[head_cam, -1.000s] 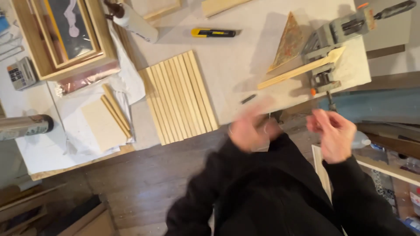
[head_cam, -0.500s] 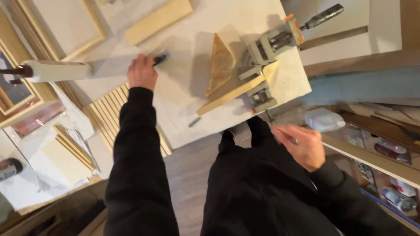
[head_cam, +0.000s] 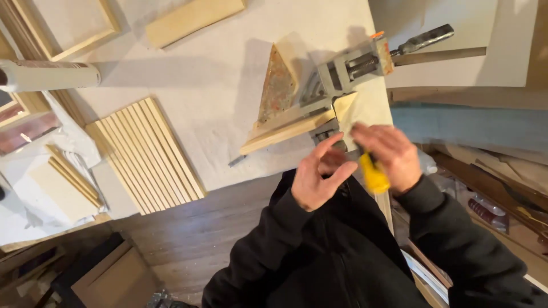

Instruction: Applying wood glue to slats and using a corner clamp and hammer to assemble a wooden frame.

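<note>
Head view: yellow-handled tool [head_cam: 374,175] gripped in right hand [head_cam: 388,157], fingers [head_cam: 371,134] curled around it, held just above the near corner of the desk [head_cam: 211,85] and over the dark sleeves. Too blurred to tell what kind of tool. Left hand [head_cam: 317,177] just beside, palm up, fingers [head_cam: 325,149] spread and lightly bent, holding nothing, thumb tip close to the yellow handle.

Just beyond both hands, grey corner clamp [head_cam: 337,85] at the desk edge, gripping a pale wooden strip [head_cam: 285,132] that runs out slantwise to the left. Stained triangular wooden block [head_cam: 277,88] lying against the clamp. Further left, row of pale wooden slats [head_cam: 145,154] laid side by side on the white desk cover. Flat wooden board [head_cam: 191,20] near the far edge, wooden frame [head_cam: 63,25] at the top left corner, white cylindrical tube [head_cam: 48,75] lying below it. Small stack of thin wood pieces [head_cam: 65,185] on white paper at far left.
</note>
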